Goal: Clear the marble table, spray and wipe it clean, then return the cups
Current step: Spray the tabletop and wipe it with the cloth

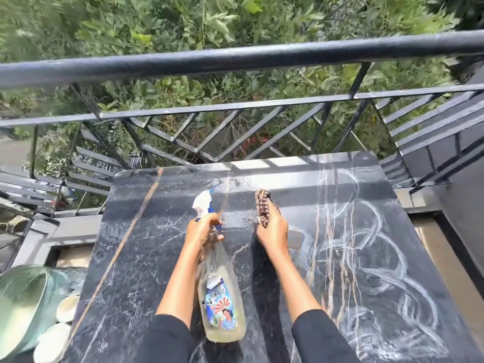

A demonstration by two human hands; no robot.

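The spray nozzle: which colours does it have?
The spray nozzle is white with blue; head view.

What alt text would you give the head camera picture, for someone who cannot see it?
Seen from above, a person's left hand grips a spray bottle by its neck while the right hand holds a patterned cloth over a dark marble table. White swirling streaks cover the table's right side; a black railing and greenery lie beyond.

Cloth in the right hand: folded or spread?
Folded. The cloth sits bunched into a narrow wad, gripped by the right hand, not laid flat.
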